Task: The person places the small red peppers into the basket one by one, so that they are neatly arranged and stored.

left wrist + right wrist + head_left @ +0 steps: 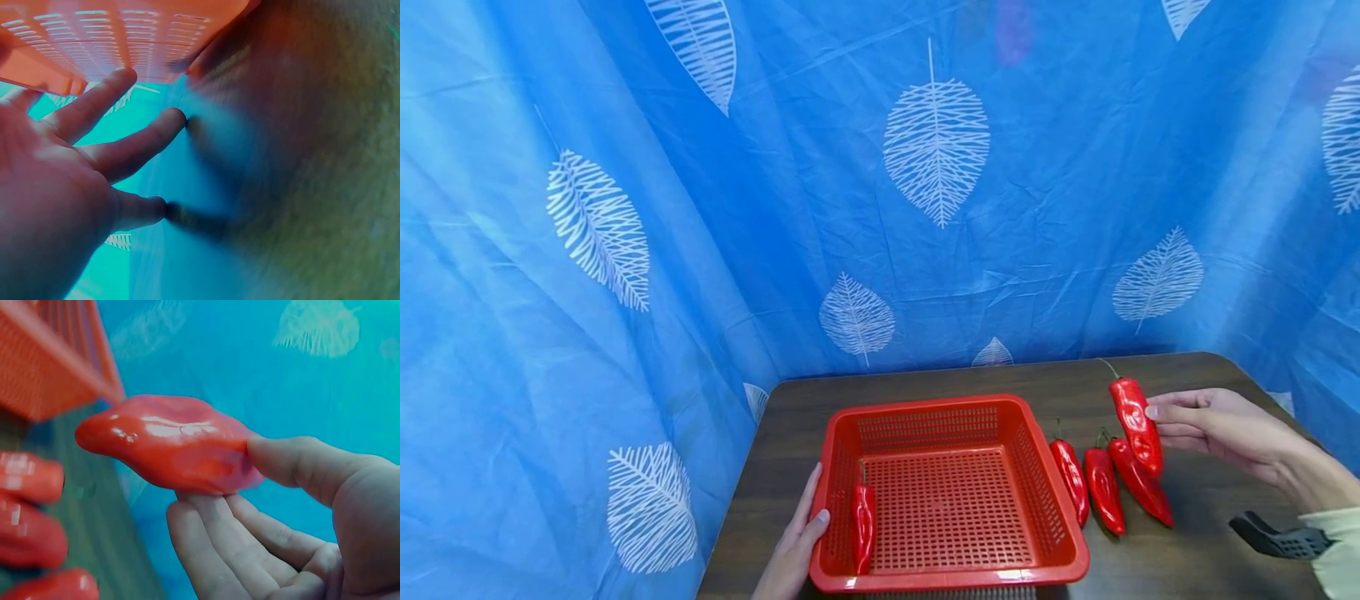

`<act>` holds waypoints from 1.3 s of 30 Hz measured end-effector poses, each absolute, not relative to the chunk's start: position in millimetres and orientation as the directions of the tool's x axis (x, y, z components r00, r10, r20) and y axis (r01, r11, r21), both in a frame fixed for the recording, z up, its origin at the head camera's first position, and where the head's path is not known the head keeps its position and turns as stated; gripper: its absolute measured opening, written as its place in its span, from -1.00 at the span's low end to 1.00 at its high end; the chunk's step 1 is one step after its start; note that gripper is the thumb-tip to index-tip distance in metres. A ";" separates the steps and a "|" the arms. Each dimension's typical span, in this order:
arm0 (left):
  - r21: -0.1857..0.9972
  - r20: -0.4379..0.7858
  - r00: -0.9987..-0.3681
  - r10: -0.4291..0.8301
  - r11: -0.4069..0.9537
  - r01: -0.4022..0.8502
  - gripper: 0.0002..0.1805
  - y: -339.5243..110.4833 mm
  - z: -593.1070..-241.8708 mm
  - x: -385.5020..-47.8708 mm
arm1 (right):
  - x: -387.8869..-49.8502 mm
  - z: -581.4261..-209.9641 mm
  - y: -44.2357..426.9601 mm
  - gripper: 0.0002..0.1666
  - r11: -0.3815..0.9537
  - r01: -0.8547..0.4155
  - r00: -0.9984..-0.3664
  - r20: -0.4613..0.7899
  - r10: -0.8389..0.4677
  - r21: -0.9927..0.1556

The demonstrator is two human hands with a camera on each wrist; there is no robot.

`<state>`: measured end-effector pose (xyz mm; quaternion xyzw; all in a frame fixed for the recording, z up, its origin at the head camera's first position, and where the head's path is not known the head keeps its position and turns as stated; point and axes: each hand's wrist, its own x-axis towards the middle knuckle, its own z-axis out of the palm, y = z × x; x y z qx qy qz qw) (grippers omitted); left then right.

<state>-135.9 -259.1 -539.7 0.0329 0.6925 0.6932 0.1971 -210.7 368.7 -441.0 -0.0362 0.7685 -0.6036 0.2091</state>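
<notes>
My right hand (1232,429) pinches a glossy red chili pepper (1137,425) between thumb and fingers, its stem pointing up. In the right wrist view the same pepper (169,444) lies across the fingertips. Just below it on the table are three more red peppers, among them a middle pepper (1103,492). At the basket's left side, my left hand (793,533) touches the red plastic basket (951,579) with the thumb at the rim. The left wrist view shows its fingers (134,147) straight and spread. One pepper (864,525) lies inside the basket along the left wall.
The dark wooden table (820,392) ends at a blue curtain (940,275) with white leaf prints, which hangs behind it and along the sides. A black strap piece (1277,537) sticks out near the right wrist.
</notes>
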 end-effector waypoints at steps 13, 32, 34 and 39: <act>0.975 -0.224 -0.924 0.309 0.070 -0.213 -0.12 -257.2 -536.7 -139.3 | -201.7 -426.7 268.6 -0.21 0.098 0.151 -0.964 -0.169 -0.204 -0.984; 0.986 -0.164 -0.924 0.347 0.022 -0.167 -0.14 -258.9 -543.1 -138.1 | -196.5 -442.8 128.3 -0.31 -0.073 0.163 -0.956 -0.139 -0.257 -0.984; 0.985 -0.169 -0.924 0.343 0.023 -0.172 -0.14 -258.3 -542.6 -137.9 | -198.2 -444.9 118.2 -0.34 -0.074 0.158 -0.956 -0.134 -0.262 -0.985; 0.986 -0.165 -0.925 0.342 0.026 -0.166 -0.13 -257.9 -541.1 -137.3 | -201.3 -451.0 94.9 -0.39 -0.043 0.150 -0.954 -0.133 -0.267 -0.988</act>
